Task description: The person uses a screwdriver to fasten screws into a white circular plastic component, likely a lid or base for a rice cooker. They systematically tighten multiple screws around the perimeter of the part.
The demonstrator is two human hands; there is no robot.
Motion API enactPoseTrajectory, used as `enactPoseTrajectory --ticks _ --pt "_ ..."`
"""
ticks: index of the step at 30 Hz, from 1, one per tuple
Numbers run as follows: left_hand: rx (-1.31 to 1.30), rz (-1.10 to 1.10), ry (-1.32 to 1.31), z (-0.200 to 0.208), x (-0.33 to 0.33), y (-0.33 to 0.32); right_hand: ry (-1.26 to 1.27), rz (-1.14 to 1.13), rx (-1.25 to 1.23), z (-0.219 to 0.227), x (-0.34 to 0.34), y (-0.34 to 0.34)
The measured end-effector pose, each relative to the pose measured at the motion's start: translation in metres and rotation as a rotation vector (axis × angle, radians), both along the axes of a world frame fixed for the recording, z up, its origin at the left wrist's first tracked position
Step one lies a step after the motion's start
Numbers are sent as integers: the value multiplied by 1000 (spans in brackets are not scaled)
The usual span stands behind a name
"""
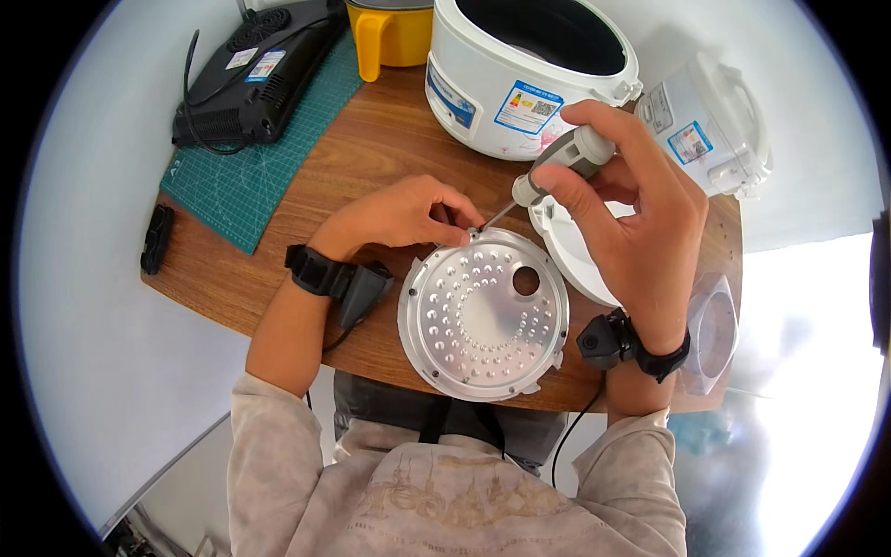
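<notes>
A round silver metal disc (497, 323), dimpled and with one large hole, lies at the table's near edge. It looks like a rice cooker's inner lid plate. My right hand (640, 200) grips a grey screwdriver (574, 160) by its handle. The thin shaft slants down to a screw point on the disc's far rim. My left hand (422, 212) is at that same spot, thumb and fingers drawn together by the screwdriver's tip and touching the rim. Whatever lies between those fingertips is too small to make out. A white plastic lid piece (580, 243) sits partly under my right hand.
A white rice cooker body (501, 79) stands open beyond my hands, with its detached lid (710, 130) to the right. Yellow-handled pot (399, 37), black appliance (269, 84) on a green cutting mat (227, 190), black object (158, 239) and clear plastic piece (713, 334) surround the work.
</notes>
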State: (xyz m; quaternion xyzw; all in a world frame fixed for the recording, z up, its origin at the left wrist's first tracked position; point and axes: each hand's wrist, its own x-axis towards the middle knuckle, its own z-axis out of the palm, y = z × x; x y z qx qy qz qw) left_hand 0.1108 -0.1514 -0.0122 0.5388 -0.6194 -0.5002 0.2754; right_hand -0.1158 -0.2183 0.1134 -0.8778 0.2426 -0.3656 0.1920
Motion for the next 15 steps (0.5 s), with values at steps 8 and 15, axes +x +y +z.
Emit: enactPoseTrajectory --ticks 8,15 --pt "-15 -26 -23 1 0 -3 5 53 -37 -2 0 -1" --pt "5 -15 -30 -1 0 -2 -1 67 -18 -3 1 0"
